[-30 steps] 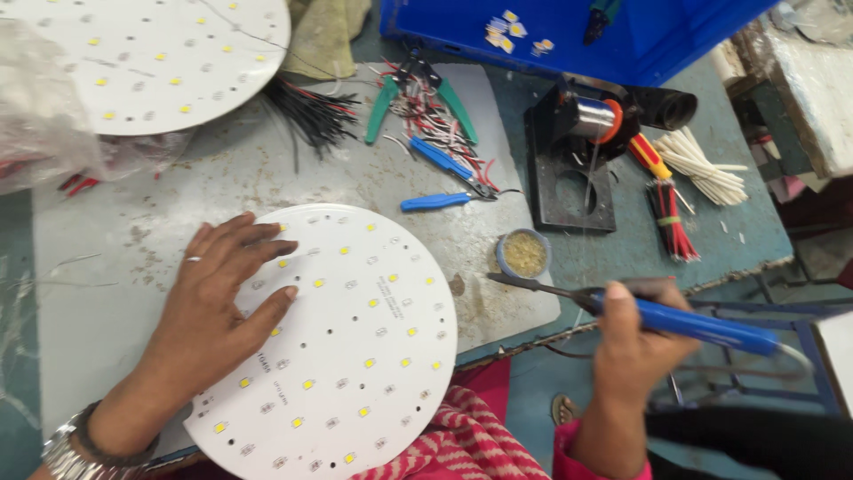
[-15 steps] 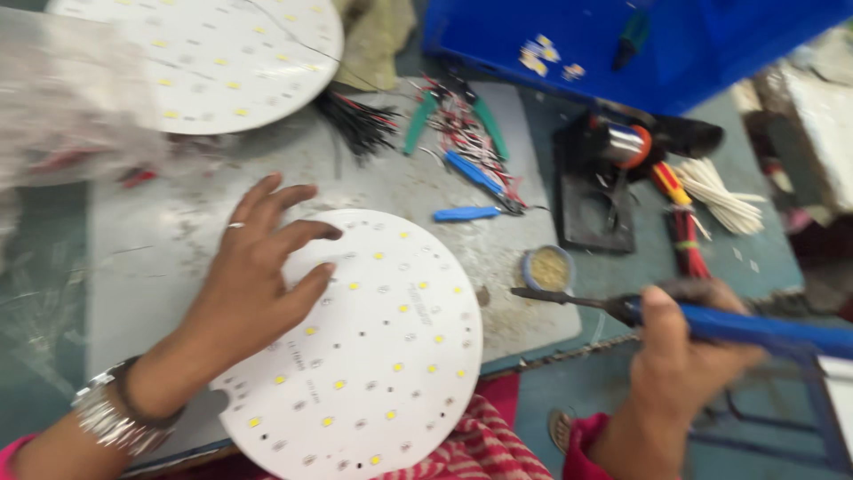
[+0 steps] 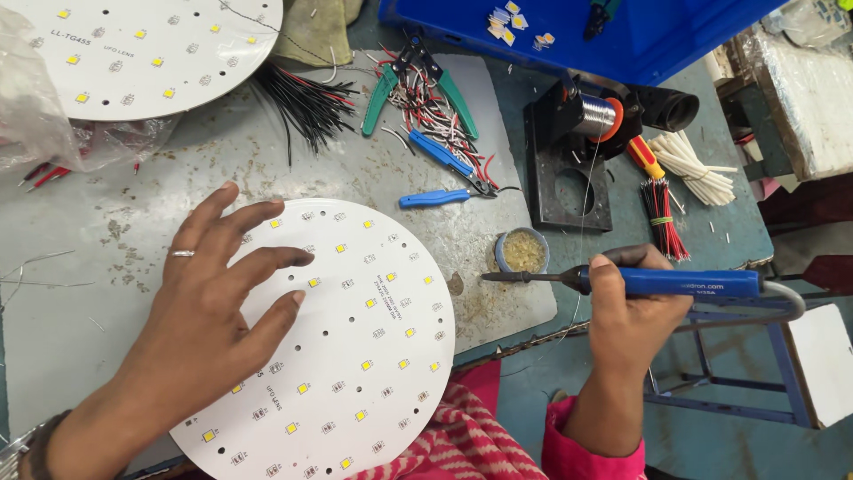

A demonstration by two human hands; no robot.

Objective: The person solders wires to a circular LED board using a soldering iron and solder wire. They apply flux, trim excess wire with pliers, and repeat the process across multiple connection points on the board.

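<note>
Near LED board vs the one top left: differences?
The near LED board lies fully in view under the left hand; the far LED board is cut off by the frame and untouched. The near one overhangs the bench edge; the far one rests partly on a clear plastic bag. Both are round, white, dotted with yellow LEDs.

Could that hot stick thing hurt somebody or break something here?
Maybe. The soldering iron in the right hand points toward the left hand spread on the round board, so a slip could burn fingers. The board hangs over the table edge and might tip. Loose wires lie near enough that the tip could scorch them.
</note>
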